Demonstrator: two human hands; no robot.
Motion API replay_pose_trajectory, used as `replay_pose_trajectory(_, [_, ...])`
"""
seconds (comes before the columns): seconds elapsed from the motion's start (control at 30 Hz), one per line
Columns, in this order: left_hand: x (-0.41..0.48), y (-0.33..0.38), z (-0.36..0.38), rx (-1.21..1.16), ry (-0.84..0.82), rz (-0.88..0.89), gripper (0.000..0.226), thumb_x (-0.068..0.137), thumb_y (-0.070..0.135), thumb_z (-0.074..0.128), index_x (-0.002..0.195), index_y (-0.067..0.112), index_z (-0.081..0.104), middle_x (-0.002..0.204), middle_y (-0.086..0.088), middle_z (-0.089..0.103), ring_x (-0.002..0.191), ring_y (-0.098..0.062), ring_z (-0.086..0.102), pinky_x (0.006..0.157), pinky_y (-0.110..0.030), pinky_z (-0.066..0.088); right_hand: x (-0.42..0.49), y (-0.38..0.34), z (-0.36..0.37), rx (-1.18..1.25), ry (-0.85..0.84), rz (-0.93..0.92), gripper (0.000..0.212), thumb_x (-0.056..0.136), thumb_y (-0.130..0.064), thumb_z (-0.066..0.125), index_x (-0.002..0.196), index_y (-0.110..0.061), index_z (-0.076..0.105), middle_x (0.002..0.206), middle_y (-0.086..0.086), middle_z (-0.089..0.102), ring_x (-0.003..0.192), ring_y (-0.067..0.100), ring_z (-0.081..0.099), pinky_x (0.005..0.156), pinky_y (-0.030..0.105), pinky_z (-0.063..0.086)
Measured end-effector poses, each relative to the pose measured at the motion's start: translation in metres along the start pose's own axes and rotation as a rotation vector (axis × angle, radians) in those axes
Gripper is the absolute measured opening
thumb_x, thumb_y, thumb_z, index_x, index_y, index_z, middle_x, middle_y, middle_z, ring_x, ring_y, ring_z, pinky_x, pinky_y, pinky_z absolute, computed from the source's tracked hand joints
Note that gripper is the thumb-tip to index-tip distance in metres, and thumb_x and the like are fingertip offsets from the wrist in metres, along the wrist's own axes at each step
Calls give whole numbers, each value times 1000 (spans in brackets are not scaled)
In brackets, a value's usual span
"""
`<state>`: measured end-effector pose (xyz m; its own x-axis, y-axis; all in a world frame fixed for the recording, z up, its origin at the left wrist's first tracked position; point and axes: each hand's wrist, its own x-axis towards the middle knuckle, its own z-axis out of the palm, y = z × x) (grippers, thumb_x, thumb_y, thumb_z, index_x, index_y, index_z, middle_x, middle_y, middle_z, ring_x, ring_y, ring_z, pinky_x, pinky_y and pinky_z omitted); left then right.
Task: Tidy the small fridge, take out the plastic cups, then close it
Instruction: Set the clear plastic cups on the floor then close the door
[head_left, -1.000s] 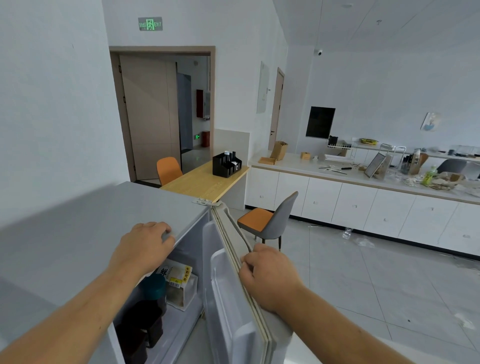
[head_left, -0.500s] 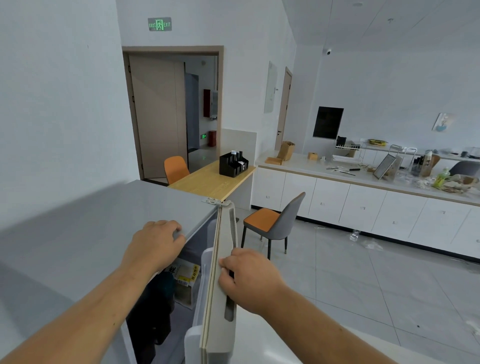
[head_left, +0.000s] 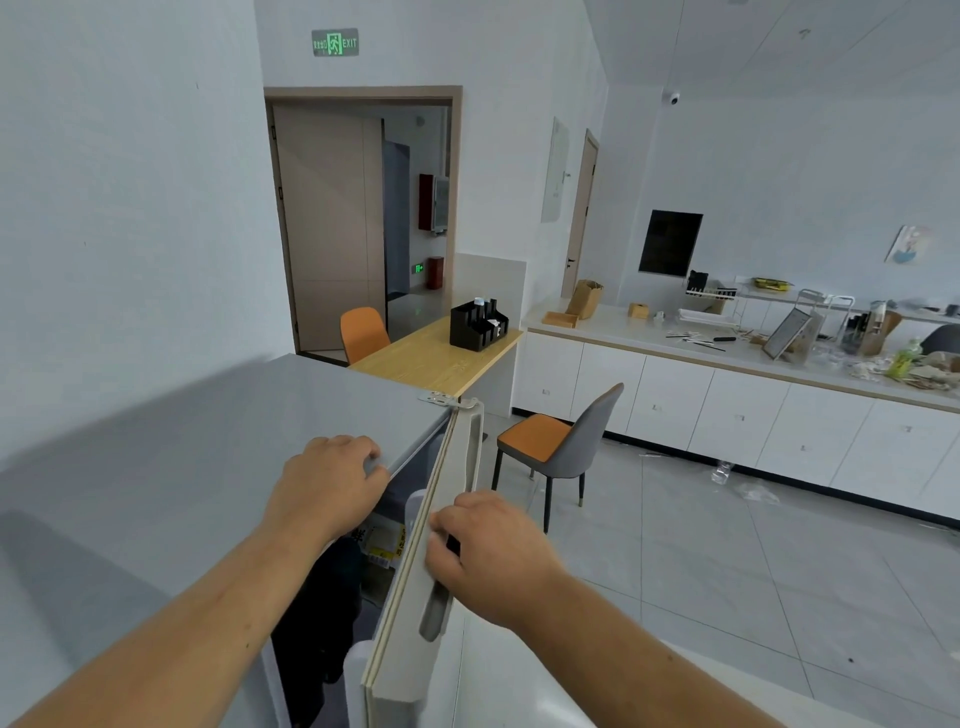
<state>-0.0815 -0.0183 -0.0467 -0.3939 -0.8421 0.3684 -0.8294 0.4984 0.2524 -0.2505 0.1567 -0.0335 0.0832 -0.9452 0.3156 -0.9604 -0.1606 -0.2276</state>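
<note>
The small grey fridge (head_left: 197, 441) stands below me, its flat top filling the lower left. Its door (head_left: 462, 457) is hinged at the far right corner and stands partly ajar. My right hand (head_left: 488, 551) grips the door's top edge by the recessed handle. My left hand (head_left: 327, 483) rests on the front edge of the fridge top, fingers curled over it. Through the narrow gap I see dark containers (head_left: 322, 613) and a yellow-labelled box (head_left: 384, 540) inside. No plastic cups are visible.
A grey chair with an orange seat (head_left: 561, 441) stands just beyond the door. A wooden table (head_left: 436, 358) with a black organiser (head_left: 478, 325) lies behind the fridge. White cabinets with a cluttered counter (head_left: 727, 364) run along the right. Litter lies on the tiled floor.
The fridge door has swung inward from wide open to a narrow gap, pushed by my right hand. My left hand stays on the fridge top edge.
</note>
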Motion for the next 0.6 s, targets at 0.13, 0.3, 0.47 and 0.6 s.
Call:
replay_pose_trajectory(0.13, [0,0,0,10,-12,-1,41,92,48,40,122,33,63,124,7,67,109,-18,52,84,-39,43,5,-4,6,4,20,-5,36,103,-41,37,87,-20,61,77,-3,54,80,15,48,79,37,48])
replay_pose_trajectory(0.3, [0,1,-2,-5,-21,-18,42,90,48,40,121,34,64,126,8,66,112,-20,51,87,-41,41,9,-9,13,39,20,-18,38,102,-49,35,98,-23,63,84,-4,56,87,14,48,81,35,49])
replay_pose_trajectory(0.47, [-1,3,-4,-26,-17,-19,41,90,47,41,120,34,65,127,9,66,114,-19,51,90,-42,42,15,-17,22,35,53,-49,38,101,-52,38,101,-23,62,88,-5,55,89,14,46,78,30,41])
replay_pose_trajectory(0.6, [-1,3,-6,-48,-38,-20,39,91,45,42,121,35,64,129,10,65,116,-19,49,92,-42,41,20,-21,26,29,62,-66,38,101,-53,39,104,-23,62,89,-4,55,90,14,46,76,30,39])
